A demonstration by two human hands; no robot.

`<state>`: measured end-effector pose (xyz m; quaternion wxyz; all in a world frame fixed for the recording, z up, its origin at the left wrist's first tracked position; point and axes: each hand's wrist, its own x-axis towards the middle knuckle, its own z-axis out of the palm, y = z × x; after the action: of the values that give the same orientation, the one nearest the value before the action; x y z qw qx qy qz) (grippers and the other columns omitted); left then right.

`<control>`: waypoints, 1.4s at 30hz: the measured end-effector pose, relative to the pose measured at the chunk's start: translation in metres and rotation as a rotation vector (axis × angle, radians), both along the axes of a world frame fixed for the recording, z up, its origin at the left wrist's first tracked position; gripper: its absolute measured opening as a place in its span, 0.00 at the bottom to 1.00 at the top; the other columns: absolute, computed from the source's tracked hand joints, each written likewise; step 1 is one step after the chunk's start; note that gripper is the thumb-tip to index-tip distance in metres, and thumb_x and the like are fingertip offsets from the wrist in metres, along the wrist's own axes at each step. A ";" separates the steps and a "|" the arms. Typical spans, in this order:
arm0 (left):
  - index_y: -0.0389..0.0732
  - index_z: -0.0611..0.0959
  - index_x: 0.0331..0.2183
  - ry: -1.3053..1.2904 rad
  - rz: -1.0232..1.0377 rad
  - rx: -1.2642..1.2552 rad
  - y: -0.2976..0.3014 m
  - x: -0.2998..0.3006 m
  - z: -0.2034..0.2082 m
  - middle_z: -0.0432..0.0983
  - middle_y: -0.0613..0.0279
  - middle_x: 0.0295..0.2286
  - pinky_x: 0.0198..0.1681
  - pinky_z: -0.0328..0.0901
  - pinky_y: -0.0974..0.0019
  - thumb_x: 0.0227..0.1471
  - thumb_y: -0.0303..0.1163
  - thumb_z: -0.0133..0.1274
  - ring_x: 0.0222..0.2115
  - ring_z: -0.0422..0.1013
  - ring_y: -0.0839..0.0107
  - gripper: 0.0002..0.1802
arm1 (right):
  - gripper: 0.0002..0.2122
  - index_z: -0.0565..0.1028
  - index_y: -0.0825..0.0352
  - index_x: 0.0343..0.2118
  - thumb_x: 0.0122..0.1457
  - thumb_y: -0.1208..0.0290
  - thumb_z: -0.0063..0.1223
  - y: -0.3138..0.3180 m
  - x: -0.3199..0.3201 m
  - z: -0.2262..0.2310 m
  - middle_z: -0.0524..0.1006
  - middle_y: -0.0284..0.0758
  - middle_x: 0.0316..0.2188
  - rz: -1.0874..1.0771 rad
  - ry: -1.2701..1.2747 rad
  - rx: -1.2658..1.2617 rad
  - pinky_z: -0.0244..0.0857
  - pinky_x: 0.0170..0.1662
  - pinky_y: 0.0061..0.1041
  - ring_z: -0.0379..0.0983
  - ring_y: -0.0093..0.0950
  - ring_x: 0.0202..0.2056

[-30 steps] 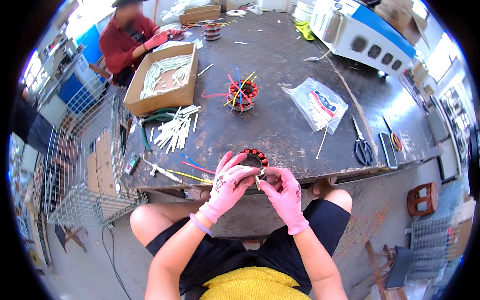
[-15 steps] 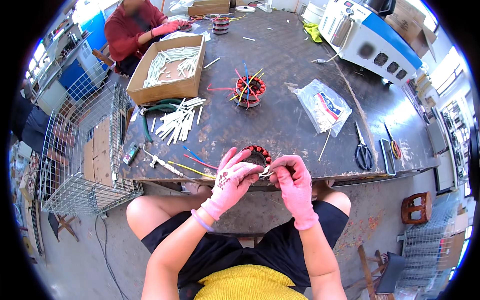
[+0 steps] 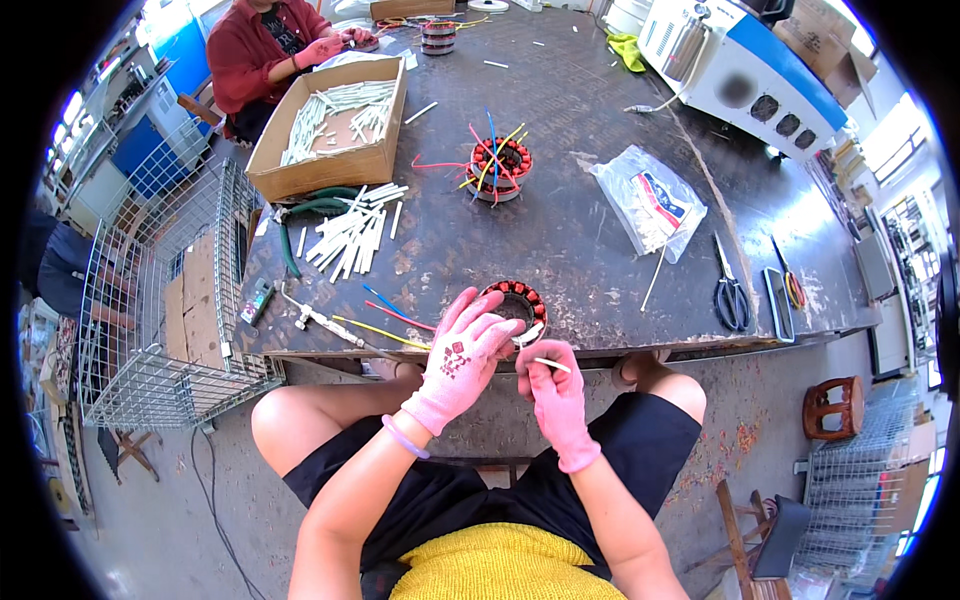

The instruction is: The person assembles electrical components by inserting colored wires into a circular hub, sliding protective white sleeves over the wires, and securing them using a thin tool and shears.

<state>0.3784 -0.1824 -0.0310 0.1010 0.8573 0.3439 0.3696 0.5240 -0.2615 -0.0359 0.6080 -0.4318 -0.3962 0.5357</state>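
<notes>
A ring-shaped motor stator (image 3: 531, 297) with red coil windings sits at the near table edge. My left hand (image 3: 457, 357), in a pink glove, holds its near left side, the fingers lying over the rim and hiding part of it. Red, blue and yellow wires (image 3: 385, 335) stick out to the left from under that hand. A white piece (image 3: 530, 335) shows at the stator's near rim by my left thumb. Just nearer to me, my gloved right hand (image 3: 560, 410) is closed around a short thin white stick (image 3: 553, 365), apart from the stator.
Another stator (image 3: 497, 172) with coloured wires stands mid-table. To the left are loose white sticks (image 3: 357, 235), a cardboard box (image 3: 330, 178) and a torch-like tool (image 3: 325, 322). A plastic bag (image 3: 645, 200) and black scissors (image 3: 732, 300) lie right. A co-worker (image 3: 265, 55) sits far left.
My right hand has moved down and slightly left, away from the stator's rim, and a white stick now shows in its fingers. My left hand stays on the stator.
</notes>
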 end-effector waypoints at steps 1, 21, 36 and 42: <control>0.46 0.81 0.41 0.003 -0.008 0.000 0.000 0.001 0.001 0.77 0.65 0.37 0.64 0.56 0.48 0.45 0.28 0.59 0.54 0.68 0.62 0.18 | 0.05 0.69 0.63 0.42 0.66 0.71 0.49 -0.004 -0.004 0.002 0.74 0.27 0.31 -0.035 0.029 -0.001 0.58 0.28 0.14 0.64 0.13 0.25; 0.42 0.80 0.36 0.050 -0.034 0.060 0.004 0.007 0.006 0.77 0.63 0.34 0.64 0.55 0.45 0.40 0.22 0.60 0.49 0.72 0.59 0.16 | 0.11 0.76 0.63 0.47 0.64 0.70 0.50 0.061 0.112 0.054 0.79 0.36 0.40 -0.255 -0.908 0.104 0.71 0.37 0.27 0.77 0.28 0.33; 0.41 0.79 0.40 0.120 0.045 0.050 -0.008 0.023 0.014 0.77 0.60 0.34 0.64 0.52 0.43 0.42 0.20 0.57 0.49 0.70 0.57 0.19 | 0.19 0.77 0.61 0.46 0.51 0.60 0.61 0.018 0.210 0.028 0.76 0.33 0.51 0.058 -1.715 0.444 0.64 0.56 0.35 0.70 0.33 0.54; 0.41 0.79 0.41 0.113 0.040 0.079 -0.006 0.026 0.013 0.77 0.61 0.34 0.64 0.52 0.44 0.42 0.20 0.56 0.49 0.71 0.57 0.19 | 0.09 0.78 0.59 0.35 0.51 0.66 0.61 0.013 0.223 0.020 0.79 0.28 0.45 0.044 -1.674 0.611 0.70 0.46 0.33 0.75 0.31 0.46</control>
<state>0.4046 -0.1886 -0.0183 0.0401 0.8729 0.3515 0.3359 0.7474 -0.2488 -0.0160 0.1974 -0.4931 -0.8442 -0.0726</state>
